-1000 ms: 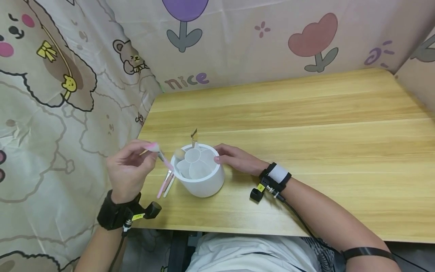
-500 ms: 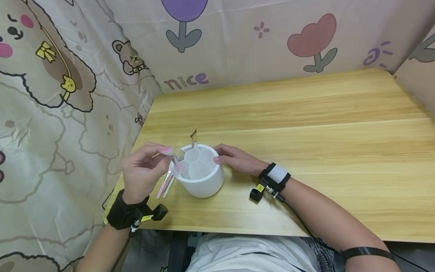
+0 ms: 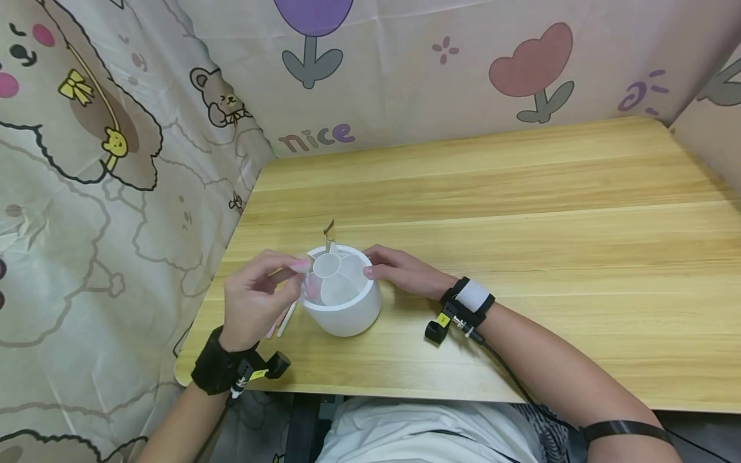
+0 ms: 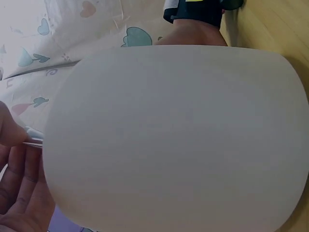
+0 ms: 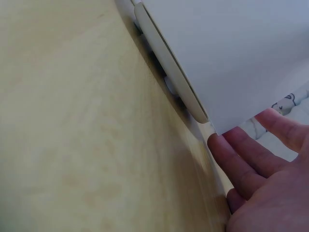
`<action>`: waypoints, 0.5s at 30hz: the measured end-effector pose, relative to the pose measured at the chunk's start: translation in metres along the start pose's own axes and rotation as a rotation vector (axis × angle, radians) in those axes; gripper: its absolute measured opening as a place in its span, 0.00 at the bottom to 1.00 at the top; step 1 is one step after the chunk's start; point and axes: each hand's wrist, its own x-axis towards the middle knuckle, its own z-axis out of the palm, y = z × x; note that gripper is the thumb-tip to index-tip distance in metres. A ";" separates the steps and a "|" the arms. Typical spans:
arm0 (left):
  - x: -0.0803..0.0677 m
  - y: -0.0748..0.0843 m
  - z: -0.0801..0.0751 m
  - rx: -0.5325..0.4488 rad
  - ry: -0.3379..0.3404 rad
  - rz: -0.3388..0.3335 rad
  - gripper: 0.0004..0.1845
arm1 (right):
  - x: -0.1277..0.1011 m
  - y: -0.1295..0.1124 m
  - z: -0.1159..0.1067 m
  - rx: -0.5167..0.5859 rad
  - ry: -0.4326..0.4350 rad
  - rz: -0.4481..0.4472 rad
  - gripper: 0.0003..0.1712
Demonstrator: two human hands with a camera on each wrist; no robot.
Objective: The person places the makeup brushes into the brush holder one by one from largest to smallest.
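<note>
My left hand (image 3: 260, 292) pinches a makeup brush (image 3: 301, 265) with pink-tipped bristles uppermost. The brush's pink handle end is down in a left compartment of a white round brush holder (image 3: 341, 316). In the left wrist view the holder's pale wall (image 4: 174, 140) fills most of the picture, and a shiny strip of the brush (image 4: 34, 137) shows between thumb and fingers. My right hand (image 3: 402, 270) rests against the holder's right side, thumb at the rim. The right wrist view shows its fairly straight fingers (image 5: 241, 159) touching the outer wall (image 5: 231, 53).
A white-handled brush (image 3: 286, 320) and a mostly hidden pink one lie on the wooden table (image 3: 509, 257), left of the holder. A brown-and-gold thin item (image 3: 329, 235) sticks up from the holder's back. Patterned cloth (image 3: 399, 90) borders the table's back and left.
My left hand has moved right with the brush, whose lower end has gone from the holder's left rim down into a compartment. The right hand has stayed on the holder.
</note>
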 end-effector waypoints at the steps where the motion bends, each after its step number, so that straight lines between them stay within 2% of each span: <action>1: -0.001 -0.001 0.000 0.007 0.000 -0.003 0.23 | 0.000 0.000 0.000 0.000 -0.001 0.001 0.25; 15: -0.006 -0.002 0.001 0.068 0.007 -0.041 0.21 | -0.002 -0.004 0.000 0.008 -0.003 0.011 0.26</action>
